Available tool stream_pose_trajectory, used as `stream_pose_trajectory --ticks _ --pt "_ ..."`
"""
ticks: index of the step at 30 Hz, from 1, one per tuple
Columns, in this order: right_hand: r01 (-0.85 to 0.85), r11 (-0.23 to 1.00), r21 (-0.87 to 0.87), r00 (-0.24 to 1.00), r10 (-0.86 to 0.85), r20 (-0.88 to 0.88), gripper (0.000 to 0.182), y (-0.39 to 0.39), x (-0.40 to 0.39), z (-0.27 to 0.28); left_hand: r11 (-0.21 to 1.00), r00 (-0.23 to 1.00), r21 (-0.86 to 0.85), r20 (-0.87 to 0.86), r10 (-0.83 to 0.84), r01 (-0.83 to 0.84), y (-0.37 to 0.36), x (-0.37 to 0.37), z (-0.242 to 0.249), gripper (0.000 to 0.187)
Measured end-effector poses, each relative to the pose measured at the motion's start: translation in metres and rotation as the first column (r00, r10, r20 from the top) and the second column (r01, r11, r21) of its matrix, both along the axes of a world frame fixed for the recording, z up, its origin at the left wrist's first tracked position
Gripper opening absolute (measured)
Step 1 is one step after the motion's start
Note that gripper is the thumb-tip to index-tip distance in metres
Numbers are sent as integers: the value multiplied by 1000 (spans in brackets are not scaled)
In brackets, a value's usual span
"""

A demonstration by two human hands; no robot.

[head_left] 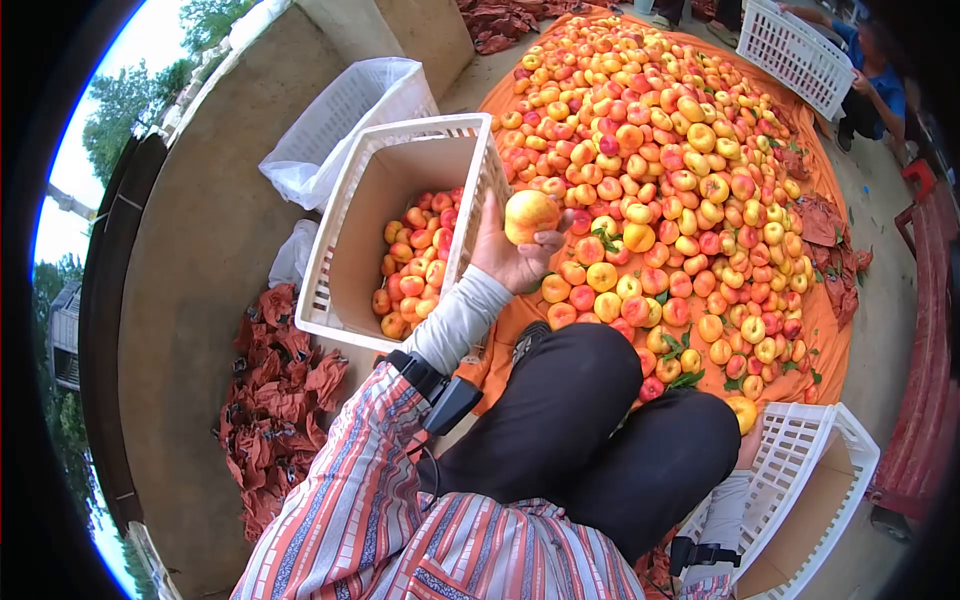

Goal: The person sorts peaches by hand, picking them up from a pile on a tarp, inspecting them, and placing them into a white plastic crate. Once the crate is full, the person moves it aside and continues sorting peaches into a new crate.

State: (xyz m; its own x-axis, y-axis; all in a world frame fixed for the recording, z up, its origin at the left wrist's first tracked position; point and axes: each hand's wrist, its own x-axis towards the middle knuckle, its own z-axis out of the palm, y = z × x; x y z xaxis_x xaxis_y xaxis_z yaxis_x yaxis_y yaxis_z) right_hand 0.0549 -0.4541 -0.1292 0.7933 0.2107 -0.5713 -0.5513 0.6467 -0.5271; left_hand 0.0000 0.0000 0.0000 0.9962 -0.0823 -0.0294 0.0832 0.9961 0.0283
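Observation:
My left hand (515, 250) holds a yellow-orange flat peach (531, 216) at the right rim of a white crate (470, 125). That crate is lined with cardboard and partly filled with red and yellow peaches (415, 265). Down at the right, beyond my knee, my right hand (749, 444) is partly hidden, with a yellow peach (741, 413) at its fingers. It is beside another white crate (790, 460), lined with cardboard. In front of my knees a large heap of peaches (640, 150) lies on an orange cloth (835, 350).
A white crate with a plastic liner (350, 110) stands behind the left crate. Crumpled red-brown wrappers (280, 400) lie at the left, by a concrete wall (190, 300). At the upper right a person in blue (880, 85) is near a white crate (795, 55). A red bench (915, 380) is far right.

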Motion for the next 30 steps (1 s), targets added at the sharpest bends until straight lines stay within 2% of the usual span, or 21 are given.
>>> stream_pose_trajectory --ticks 2,3,4,5,6,7,8,9,10,11,12,15,17,18,19,20,21,24,26,28,30 --pt "-66 998 18 998 66 25 51 -12 4 6 994 994 37 35 102 -104 5 -3 -7 65" --pt "-130 983 128 986 142 -86 48 7 -19 -24 975 987 178 -63 150 -137 45 -10 -19 68" --pt "-169 966 198 981 184 -58 45 1 -10 -40 969 986 180 22 168 -169 82 -10 -44 60" --pt "-183 953 241 980 196 -34 41 -5 6 -52 909 956 310 4 292 -278 83 -3 -17 49" --pt "-141 974 176 990 144 -3 40 -1 20 -49 774 903 540 -58 426 -331 97 4 -5 45" --pt "-80 986 148 993 91 -70 40 2 33 -46 634 809 660 -66 584 -404 126 4 -22 48" --pt "-73 995 63 995 77 -58 40 6 41 -50 646 759 659 -173 628 -385 155 2 -36 53" --pt "-14 998 66 997 19 -76 38 11 45 -49 886 853 373 -328 405 -276 194 -8 -55 56" --pt "-32 982 185 999 30 16 37 5 52 -67 852 724 406 -470 504 -330 230 -15 -85 57" --pt "50 986 160 997 -39 -74 36 9 60 -67 824 695 486 -485 531 -290 298 -32 -141 51" --pt "54 989 137 999 -53 -14 34 13 68 -69 772 649 604 -509 566 -200 317 -38 -161 47" --pt "153 988 -1 987 -152 58 34 6 107 -83 559 528 818 -538 657 138 313 -36 -174 37" --pt "251 956 -150 967 -242 76 36 -5 132 -93 507 690 814 -540 482 283 327 -45 -178 43" --pt "295 929 -226 955 -281 89 36 -17 145 -100 527 627 780 -604 492 338 327 -46 -182 42" --pt "361 884 -296 932 -351 88 40 -29 158 -109 544 558 744 -659 504 388 327 -46 -184 42" --pt "421 832 -361 904 -417 94 44 -42 172 -119 534 640 741 -648 413 407 318 -42 -177 48" --pt "474 774 -420 872 -479 100 48 -54 185 -129 507 639 758 -636 433 410 312 -39 -172 47" --pt "671 500 -548 619 -784 43 65 -82 221 -154 428 609 811 -583 538 398 296 -34 -153 47" --pt "717 392 -577 510 -859 49 71 -98 237 -165 354 595 854 -520 613 381 282 -21 -136 46" --pt "714 262 -649 429 -896 110 75 -109 248 -177 261 592 897 -434 679 357 260 -2 -112 45" --pt "529 112 -841 430 -890 151 77 -139 259 -201 155 600 934 -328 730 322 242 17 -83 45"
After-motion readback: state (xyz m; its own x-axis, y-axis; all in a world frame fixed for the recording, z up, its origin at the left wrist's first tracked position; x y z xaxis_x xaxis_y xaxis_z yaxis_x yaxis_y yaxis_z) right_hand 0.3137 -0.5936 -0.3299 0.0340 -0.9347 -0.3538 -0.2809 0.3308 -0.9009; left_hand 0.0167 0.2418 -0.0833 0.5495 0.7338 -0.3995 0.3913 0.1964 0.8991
